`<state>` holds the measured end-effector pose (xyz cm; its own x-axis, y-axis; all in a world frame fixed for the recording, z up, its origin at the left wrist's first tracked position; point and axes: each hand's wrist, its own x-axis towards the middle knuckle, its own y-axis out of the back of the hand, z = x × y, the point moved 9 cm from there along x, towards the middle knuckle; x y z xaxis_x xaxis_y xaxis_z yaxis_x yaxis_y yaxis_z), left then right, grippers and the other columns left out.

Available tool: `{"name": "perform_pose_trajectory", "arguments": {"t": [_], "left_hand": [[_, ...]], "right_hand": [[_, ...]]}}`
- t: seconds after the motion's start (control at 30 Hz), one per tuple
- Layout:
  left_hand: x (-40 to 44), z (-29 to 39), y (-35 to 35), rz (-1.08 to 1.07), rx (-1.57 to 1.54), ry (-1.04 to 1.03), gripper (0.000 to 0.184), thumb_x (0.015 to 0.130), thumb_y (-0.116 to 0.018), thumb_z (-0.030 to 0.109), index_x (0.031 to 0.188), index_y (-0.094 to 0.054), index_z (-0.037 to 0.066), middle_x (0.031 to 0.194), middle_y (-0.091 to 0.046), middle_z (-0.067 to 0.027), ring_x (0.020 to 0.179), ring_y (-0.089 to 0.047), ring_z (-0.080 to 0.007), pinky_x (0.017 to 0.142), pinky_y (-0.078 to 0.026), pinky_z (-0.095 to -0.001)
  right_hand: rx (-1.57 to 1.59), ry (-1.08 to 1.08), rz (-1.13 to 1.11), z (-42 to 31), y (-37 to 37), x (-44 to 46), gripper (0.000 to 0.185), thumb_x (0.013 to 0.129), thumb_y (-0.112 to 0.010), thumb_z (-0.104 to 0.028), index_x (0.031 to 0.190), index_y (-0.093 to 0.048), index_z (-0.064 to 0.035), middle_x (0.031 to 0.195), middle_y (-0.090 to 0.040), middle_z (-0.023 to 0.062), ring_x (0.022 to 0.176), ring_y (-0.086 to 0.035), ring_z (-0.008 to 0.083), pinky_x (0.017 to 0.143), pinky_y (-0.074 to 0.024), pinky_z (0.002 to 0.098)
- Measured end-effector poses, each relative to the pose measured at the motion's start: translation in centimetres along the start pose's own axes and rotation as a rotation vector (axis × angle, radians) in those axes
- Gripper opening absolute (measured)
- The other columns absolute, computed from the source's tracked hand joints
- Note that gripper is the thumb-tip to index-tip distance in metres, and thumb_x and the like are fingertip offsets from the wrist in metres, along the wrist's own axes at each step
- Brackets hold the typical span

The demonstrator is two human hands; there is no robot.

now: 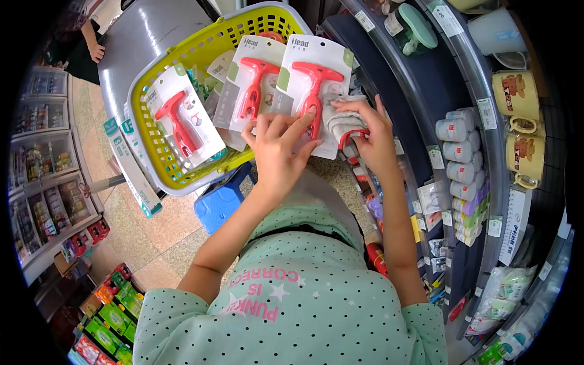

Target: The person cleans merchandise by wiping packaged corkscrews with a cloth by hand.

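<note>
My left hand (281, 145) has bent fingers over the lower ends of two blister-packed red T-shaped tools; its index finger and thumb hold the right-hand pack (304, 61). Beside it, my right hand (372, 137) pinches a grey cloth with a red edge (345, 118) against that pack's right side. The middle pack (250, 79) lies partly under the right one. A third such pack (182, 118) leans at the left inside a yellow-green plastic basket (146, 155). What sits beneath the packs is mostly covered.
A blue stool (222, 204) stands below the basket, near a grey metal surface (152, 36). Shelves on the right carry rolled goods (462, 152), yellow mugs (523, 155) and a green-lidded container (417, 27). Another person's hand (96, 52) rests at the upper left. Display racks (45, 152) line the left.
</note>
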<state>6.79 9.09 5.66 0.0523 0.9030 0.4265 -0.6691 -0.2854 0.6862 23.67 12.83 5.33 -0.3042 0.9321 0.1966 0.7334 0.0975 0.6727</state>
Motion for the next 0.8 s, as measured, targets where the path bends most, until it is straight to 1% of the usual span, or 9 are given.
{"name": "perform_pose_trajectory", "arguments": {"t": [0.27, 0.37, 0.4, 0.47, 0.5, 0.6, 0.7, 0.8], "left_hand": [[0.6, 0.7, 0.5, -0.090, 0.030, -0.017, 0.043, 0.074, -0.082, 0.024, 0.114, -0.073, 0.014, 0.095, -0.065, -0.0002, 0.099, -0.054, -0.0219, 0.094, -0.028, -0.0433], [0.5, 0.5, 0.3, -0.097, 0.042, -0.011, 0.042, 0.075, -0.081, 0.024, 0.115, -0.072, 0.014, 0.095, -0.065, 0.0001, 0.099, -0.054, -0.0218, 0.093, -0.029, -0.0443], [0.3, 0.5, 0.2, -0.094, 0.046, -0.015, 0.042, 0.076, -0.079, 0.024, 0.116, -0.072, 0.014, 0.095, -0.064, -0.0005, 0.099, -0.054, -0.0224, 0.093, -0.029, -0.0459], [0.1, 0.4, 0.0, -0.087, 0.055, -0.021, 0.041, 0.078, -0.077, 0.025, 0.118, -0.070, 0.015, 0.095, -0.062, -0.0017, 0.099, -0.053, -0.0237, 0.091, -0.030, -0.0493], [0.1, 0.4, -0.1, -0.085, 0.057, -0.020, 0.041, 0.078, -0.077, 0.026, 0.118, -0.070, 0.015, 0.096, -0.062, -0.0017, 0.100, -0.053, -0.0235, 0.091, -0.030, -0.0494], [0.0, 0.4, -0.1, -0.080, 0.063, -0.019, 0.041, 0.079, -0.076, 0.026, 0.118, -0.070, 0.015, 0.097, -0.062, -0.0017, 0.100, -0.053, -0.0233, 0.091, -0.030, -0.0498], [-0.1, 0.5, -0.1, -0.077, 0.067, -0.019, 0.040, 0.079, -0.076, 0.027, 0.117, -0.070, 0.015, 0.098, -0.062, -0.0017, 0.101, -0.053, -0.0233, 0.091, -0.030, -0.0498], [-0.1, 0.5, -0.1, -0.076, 0.067, -0.019, 0.039, 0.080, -0.075, 0.027, 0.118, -0.070, 0.015, 0.099, -0.063, -0.0019, 0.101, -0.053, -0.0233, 0.091, -0.030, -0.0497]], "right_hand": [[-0.022, -0.005, 0.001, -0.3, -0.2, -0.7, 0.040, 0.071, -0.063, 0.013, 0.105, -0.064, -0.0083, 0.117, -0.072, 0.0052, 0.122, -0.063, 0.0257, 0.120, -0.0127, 0.0598], [-0.028, -0.017, -0.005, -0.6, -0.1, -1.2, 0.039, 0.072, -0.064, 0.013, 0.104, -0.064, -0.0080, 0.117, -0.072, 0.0063, 0.121, -0.063, 0.0259, 0.121, -0.0122, 0.0593], [-0.028, -0.023, -0.008, -0.8, -0.2, -1.5, 0.038, 0.072, -0.064, 0.012, 0.104, -0.064, -0.0079, 0.117, -0.072, 0.0066, 0.121, -0.063, 0.0260, 0.121, -0.0119, 0.0590], [-0.021, -0.033, 0.002, -1.1, -0.2, -2.0, 0.041, 0.071, -0.059, 0.014, 0.104, -0.063, -0.0099, 0.115, -0.073, 0.0050, 0.120, -0.063, 0.0250, 0.121, -0.0125, 0.0583], [-0.017, -0.039, 0.007, -1.3, -0.2, -2.3, 0.043, 0.071, -0.057, 0.015, 0.105, -0.063, -0.0109, 0.115, -0.073, 0.0042, 0.120, -0.063, 0.0244, 0.121, -0.0129, 0.0580], [-0.030, -0.013, 0.000, -1.5, -0.6, -3.2, 0.043, 0.071, -0.057, 0.014, 0.105, -0.063, -0.0113, 0.114, -0.073, 0.0042, 0.119, -0.064, 0.0243, 0.121, -0.0129, 0.0577], [-0.029, -0.033, -0.002, -2.3, -0.5, -3.6, 0.035, 0.071, -0.065, 0.010, 0.101, -0.065, -0.0074, 0.112, -0.074, 0.0063, 0.116, -0.066, 0.0252, 0.122, -0.0117, 0.0556], [-0.018, -0.025, -0.016, -2.5, -0.6, -4.3, 0.042, 0.070, -0.058, 0.013, 0.103, -0.064, -0.0117, 0.112, -0.074, 0.0040, 0.115, -0.066, 0.0240, 0.121, -0.0128, 0.0569]]}}
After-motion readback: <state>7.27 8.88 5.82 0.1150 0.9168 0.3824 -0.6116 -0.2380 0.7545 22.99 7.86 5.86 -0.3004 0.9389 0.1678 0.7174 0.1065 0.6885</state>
